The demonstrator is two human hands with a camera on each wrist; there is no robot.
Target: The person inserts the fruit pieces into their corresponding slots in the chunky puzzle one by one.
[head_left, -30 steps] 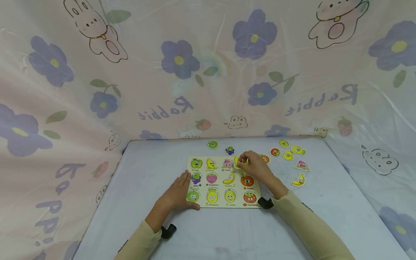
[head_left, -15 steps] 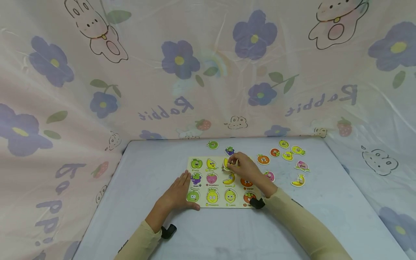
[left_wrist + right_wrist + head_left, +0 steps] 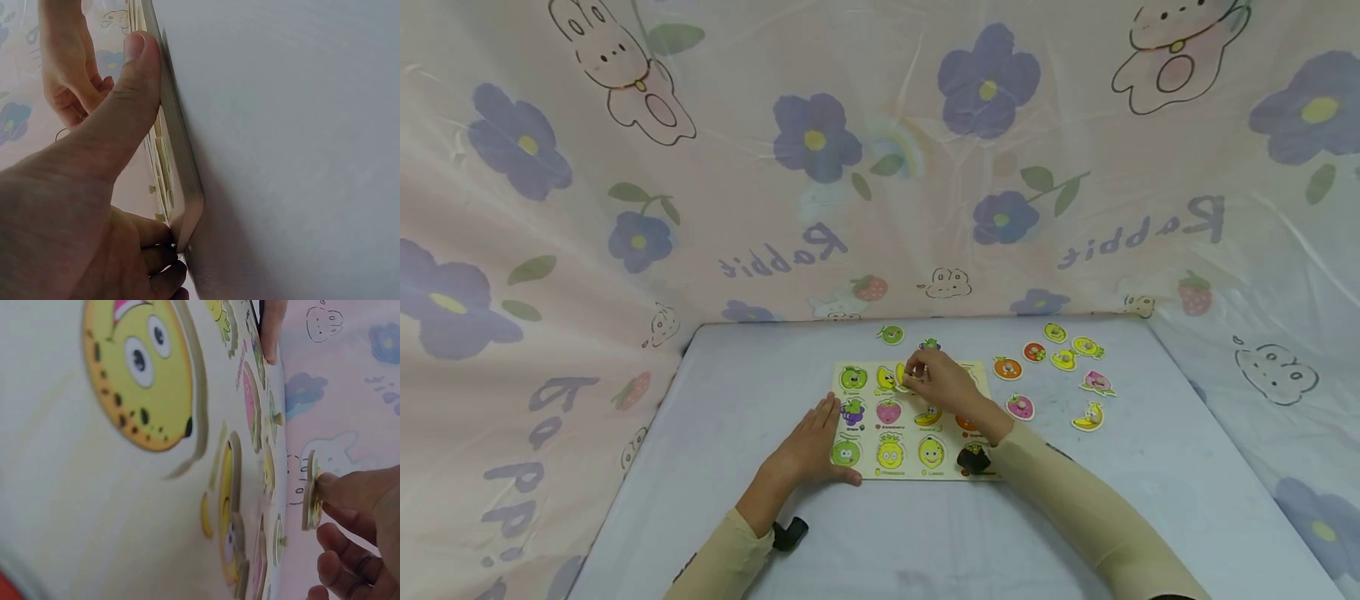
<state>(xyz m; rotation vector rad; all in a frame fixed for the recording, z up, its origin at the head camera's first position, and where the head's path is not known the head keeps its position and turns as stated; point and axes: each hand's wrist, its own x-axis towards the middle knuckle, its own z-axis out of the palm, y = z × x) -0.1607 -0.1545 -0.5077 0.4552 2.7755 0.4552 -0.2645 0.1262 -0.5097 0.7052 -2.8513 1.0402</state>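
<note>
A cream fruit puzzle board [image 3: 910, 431] lies on the table, with fruit pictures in recesses. My right hand [image 3: 943, 383] pinches a yellow fruit puzzle piece [image 3: 902, 377] over the board's back row, beside the yellow picture [image 3: 886, 379] there. In the right wrist view the thumb and fingers hold this piece [image 3: 310, 490] on edge, apart from the board's surface. My left hand [image 3: 808, 442] rests along the board's left side, fingers straight in the head view. Its thumb [image 3: 134, 81] touches the near edge in the left wrist view. The peach picture is hidden behind my right hand.
Loose fruit pieces lie behind and right of the board: a green one [image 3: 891, 334], grapes [image 3: 929, 343], an orange [image 3: 1007, 368], a pink round one [image 3: 1020, 407], a peach [image 3: 1098, 382], a banana [image 3: 1088, 416] and several others. A patterned curtain [image 3: 880, 208] stands behind the table.
My right hand has moved left across the back row with the yellow piece, uncovering the loose orange and pink pieces on the right. The left hand has stayed in place.
</note>
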